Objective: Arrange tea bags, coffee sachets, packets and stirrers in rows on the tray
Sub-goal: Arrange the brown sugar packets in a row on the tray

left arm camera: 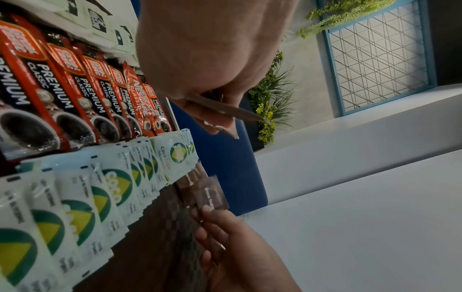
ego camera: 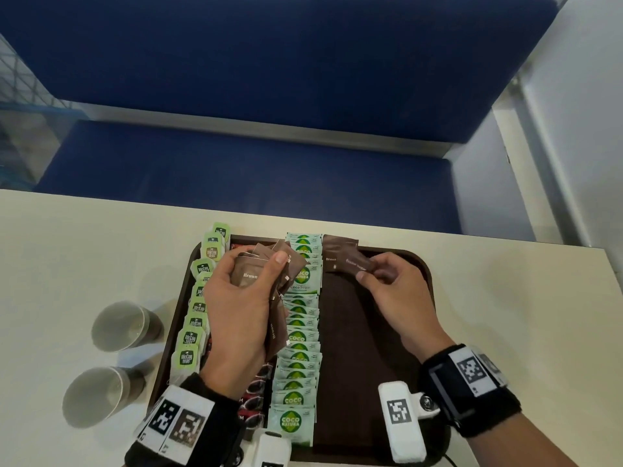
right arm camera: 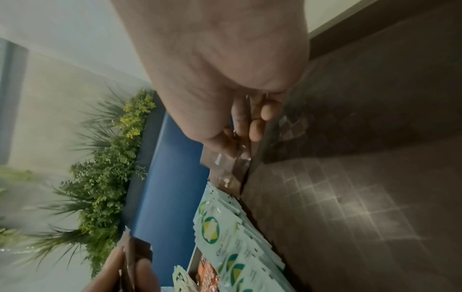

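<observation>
Two hands: both busy over the tray (ego camera: 175, 318), each curled on brown sugar packets.
Left hand (ego camera: 237, 308): fingers and thumb wrapped round a loose fan of brown packets (ego camera: 269, 274), held above the coffee and coco rows.
Risk, left: the fan is splayed, not squared; one packet near the bottom of the bunch hangs low, so a slackening grip would likely drop it onto the coco packets (ego camera: 298, 335) and knock their overlap crooked.
Right hand (ego camera: 387, 284): thumb and fingers pinch a single brown packet (ego camera: 359, 264) at the tray's far end, over or just on the two brown ones already laid there (ego camera: 338, 252).
Risk, right: the new row has only just begun; set down skewed, this packet would throw the line for all that follow. Whether it already touches the one beneath I cannot tell; the right wrist view is too dim.
Coffee sachets (left arm camera: 82, 94): red and black sticks in a row, partly hidden under the left hand in the head view.
Risk, coffee: the left wrist passes right over them, so a low sweep could drag them.
Tea bags (ego camera: 197, 311): green row along the tray's left edge, some riding on or over the rim; a nudge might tip them onto the table (ego camera: 67, 251).
Cups (ego camera: 126, 326): two, on the table left of the tray, apart from it.
Stirrers: none in view.
</observation>
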The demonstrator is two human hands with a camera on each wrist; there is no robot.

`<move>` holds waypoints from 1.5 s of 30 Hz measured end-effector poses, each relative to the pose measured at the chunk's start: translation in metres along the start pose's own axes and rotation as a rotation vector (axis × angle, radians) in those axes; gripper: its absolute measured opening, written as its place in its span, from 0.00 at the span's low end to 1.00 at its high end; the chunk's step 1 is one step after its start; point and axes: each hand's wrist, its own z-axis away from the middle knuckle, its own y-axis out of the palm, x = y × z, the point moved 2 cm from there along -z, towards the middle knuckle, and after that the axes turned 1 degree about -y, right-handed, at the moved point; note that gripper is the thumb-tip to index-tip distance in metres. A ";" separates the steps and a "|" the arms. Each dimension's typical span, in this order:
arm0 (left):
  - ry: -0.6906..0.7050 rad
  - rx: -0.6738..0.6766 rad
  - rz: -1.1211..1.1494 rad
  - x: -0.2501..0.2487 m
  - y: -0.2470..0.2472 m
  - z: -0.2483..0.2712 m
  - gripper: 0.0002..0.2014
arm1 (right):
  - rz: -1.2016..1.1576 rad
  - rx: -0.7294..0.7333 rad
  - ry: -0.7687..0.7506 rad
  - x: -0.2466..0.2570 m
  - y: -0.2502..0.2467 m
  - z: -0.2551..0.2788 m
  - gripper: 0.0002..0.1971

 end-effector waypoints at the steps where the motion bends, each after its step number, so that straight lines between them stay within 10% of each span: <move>1: -0.006 -0.002 0.003 0.001 -0.001 0.000 0.14 | 0.028 -0.001 -0.023 -0.001 0.003 0.000 0.05; 15: 0.012 0.000 -0.005 0.004 -0.004 -0.003 0.11 | 0.130 -0.156 -0.171 -0.011 0.025 -0.010 0.22; 39: -0.002 0.019 -0.030 0.003 0.001 -0.001 0.11 | 0.095 -0.176 -0.168 0.011 0.012 0.004 0.13; 45: 0.009 0.101 -0.015 -0.002 0.011 0.005 0.13 | -0.134 0.223 -0.195 0.064 0.018 0.027 0.14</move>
